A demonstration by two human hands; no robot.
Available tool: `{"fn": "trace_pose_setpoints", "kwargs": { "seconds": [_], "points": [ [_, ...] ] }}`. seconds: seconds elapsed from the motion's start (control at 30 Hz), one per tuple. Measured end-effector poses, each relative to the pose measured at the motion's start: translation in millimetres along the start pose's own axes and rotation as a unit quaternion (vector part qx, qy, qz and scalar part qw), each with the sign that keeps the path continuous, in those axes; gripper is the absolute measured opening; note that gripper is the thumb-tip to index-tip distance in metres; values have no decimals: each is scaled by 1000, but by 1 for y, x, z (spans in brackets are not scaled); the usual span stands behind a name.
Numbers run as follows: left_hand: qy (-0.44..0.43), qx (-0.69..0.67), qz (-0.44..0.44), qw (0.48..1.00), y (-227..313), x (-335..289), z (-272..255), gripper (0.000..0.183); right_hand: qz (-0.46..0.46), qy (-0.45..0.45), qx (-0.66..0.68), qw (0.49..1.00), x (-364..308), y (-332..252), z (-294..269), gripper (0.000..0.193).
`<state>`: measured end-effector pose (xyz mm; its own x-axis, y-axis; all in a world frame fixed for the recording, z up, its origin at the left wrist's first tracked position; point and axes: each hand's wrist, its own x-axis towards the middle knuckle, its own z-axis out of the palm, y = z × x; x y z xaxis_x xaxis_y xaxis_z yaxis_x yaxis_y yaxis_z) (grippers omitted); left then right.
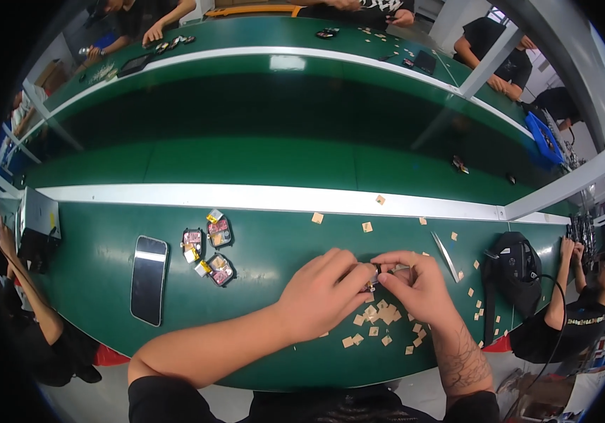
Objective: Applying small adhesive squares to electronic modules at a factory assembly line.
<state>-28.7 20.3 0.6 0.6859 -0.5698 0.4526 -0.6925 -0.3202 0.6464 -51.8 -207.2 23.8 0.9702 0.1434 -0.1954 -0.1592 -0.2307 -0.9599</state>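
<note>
Three open devices (221, 271), insides exposed, lie grouped on the green table (267, 225) beside the phone (149, 282); whether finished or waiting cannot be told. A fourth, the small device (372, 280), is in hand, just beyond the heaped paper squares (386, 312). The left hand (324, 290) grips it; the right hand (419, 283) pinches it from the other side. Work on this piece appears incomplete. Many squares lie loose, judged unused. The tweezers (446, 258) lie untouched, right of the right hand. Writing: squares bear small marks and a co-worker's shirt (563, 335) a printed band; none legible.
</note>
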Motion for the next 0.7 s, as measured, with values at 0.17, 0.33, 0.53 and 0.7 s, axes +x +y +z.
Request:
{"fn": "trace_pose_setpoints", "kwargs": {
  "seconds": [0.17,0.33,0.53,0.7],
  "points": [
    [49,-66,-19,996,4,3,3,41,7,-18,7,1000,0,1,-6,21],
    [-53,-274,-240,930,4,6,0,26,-38,19,-99,994,-4,-12,3,17],
    [-44,-305,-259,915,3,4,10,21,-57,43,-132,989,-5,-10,7,16],
    [-66,-258,-282,922,2,7,-2,17,-56,66,-100,991,-6,-9,16,15]
  ]
}}
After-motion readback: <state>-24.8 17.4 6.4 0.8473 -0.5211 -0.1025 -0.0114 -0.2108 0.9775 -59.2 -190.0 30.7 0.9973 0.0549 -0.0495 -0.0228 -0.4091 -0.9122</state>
